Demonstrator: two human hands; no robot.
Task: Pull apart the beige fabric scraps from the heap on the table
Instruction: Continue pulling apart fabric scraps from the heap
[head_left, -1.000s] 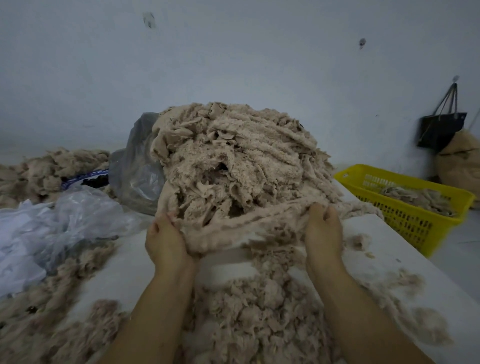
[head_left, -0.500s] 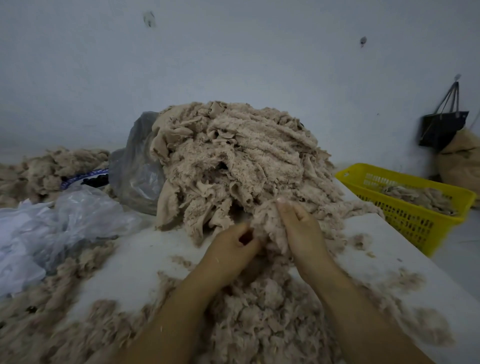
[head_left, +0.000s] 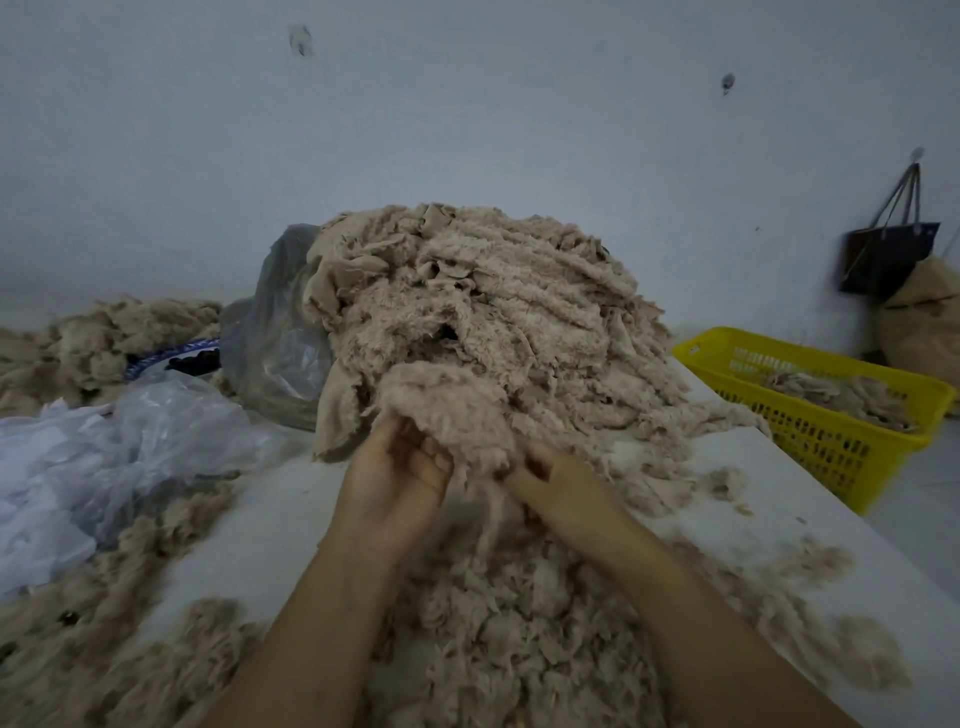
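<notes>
A tall heap of beige fleecy fabric scraps (head_left: 488, 306) rises at the middle of the white table (head_left: 280, 514). At its front foot a fluffy beige scrap (head_left: 447, 410) hangs between my two hands. My left hand (head_left: 400, 478) grips its lower left edge, palm turned up. My right hand (head_left: 550, 480) pinches its lower right corner. Below my hands lies a loose mound of pulled-apart beige fluff (head_left: 519, 613), partly covered by my forearms.
Crumpled clear plastic bags (head_left: 119, 452) lie at the left, and a grey plastic bag (head_left: 280, 332) leans on the heap. More beige scraps (head_left: 104, 338) pile at the far left. A yellow basket (head_left: 826, 405) with scraps stands off the table's right edge. A dark bag (head_left: 883, 254) hangs on the wall.
My hands, spread wide under a long strip a second ago, have come together at the heap's front. They now hold one fluffy scrap, drawn slightly toward me.
</notes>
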